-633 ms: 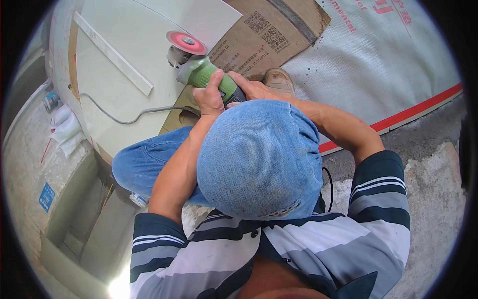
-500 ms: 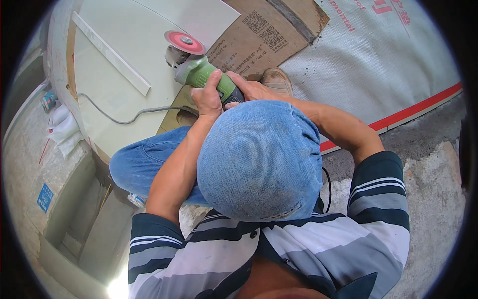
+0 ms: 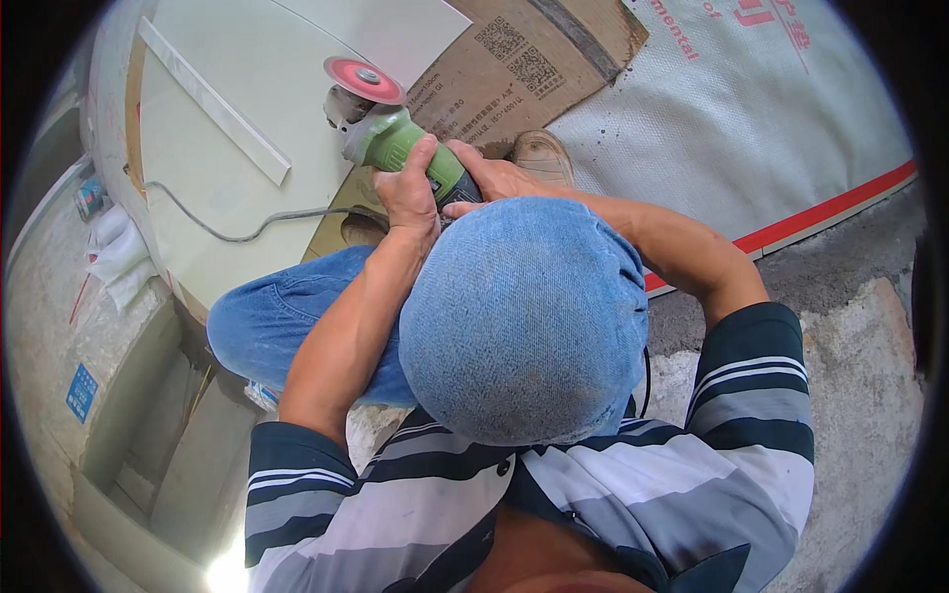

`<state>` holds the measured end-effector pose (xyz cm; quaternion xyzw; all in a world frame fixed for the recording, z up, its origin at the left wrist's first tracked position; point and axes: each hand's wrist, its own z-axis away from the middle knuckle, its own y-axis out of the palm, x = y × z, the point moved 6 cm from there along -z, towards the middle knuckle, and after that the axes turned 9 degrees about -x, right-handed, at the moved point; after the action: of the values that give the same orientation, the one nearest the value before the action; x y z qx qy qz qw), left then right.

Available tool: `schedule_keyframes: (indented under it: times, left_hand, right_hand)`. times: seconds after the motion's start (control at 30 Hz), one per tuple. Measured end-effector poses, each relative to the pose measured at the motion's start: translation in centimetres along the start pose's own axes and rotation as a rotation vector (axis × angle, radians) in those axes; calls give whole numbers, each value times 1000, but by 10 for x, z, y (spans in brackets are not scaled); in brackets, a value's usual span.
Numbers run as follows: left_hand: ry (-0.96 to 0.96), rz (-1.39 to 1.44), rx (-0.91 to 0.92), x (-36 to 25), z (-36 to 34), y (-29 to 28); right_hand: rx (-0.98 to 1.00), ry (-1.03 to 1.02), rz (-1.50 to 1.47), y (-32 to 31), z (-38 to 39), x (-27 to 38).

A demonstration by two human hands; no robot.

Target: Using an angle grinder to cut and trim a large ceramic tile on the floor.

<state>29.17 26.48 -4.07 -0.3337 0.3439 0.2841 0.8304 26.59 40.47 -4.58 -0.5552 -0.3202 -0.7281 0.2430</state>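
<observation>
A green angle grinder [image 3: 393, 141] with a dark rear end is held in front of my raised knee [image 3: 524, 316]. Its red disc [image 3: 362, 83] faces up at the far end, touching nothing that I can see. My left hand [image 3: 408, 190] wraps round the left side of the body, thumb along the top. On the right side, my right hand [image 3: 486, 178] grips the darker rear part. The knee hides some of the right fingers and the grinder's back end. I cannot tell whether the disc is spinning.
Pale panels [image 3: 237, 109] lie to the left, with a narrow white strip [image 3: 215, 102] and a grey cord [image 3: 247, 237] on them. Printed cardboard [image 3: 494, 89] is beyond the grinder. White sheeting [image 3: 732, 128] with a red edge covers the right. White bags [image 3: 121, 252] and a recess [image 3: 163, 435] are at left.
The whole view has shifted slightly, with most far things a little further left. Both hands keep their hold on the angle grinder.
</observation>
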Motion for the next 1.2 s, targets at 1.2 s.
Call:
schedule_keyframes:
  times: [1.2]
  left_hand:
    - [-26,-5,-10,3,-1,0]
  right_hand:
    - [-10,-28,-6,4,1,-1]
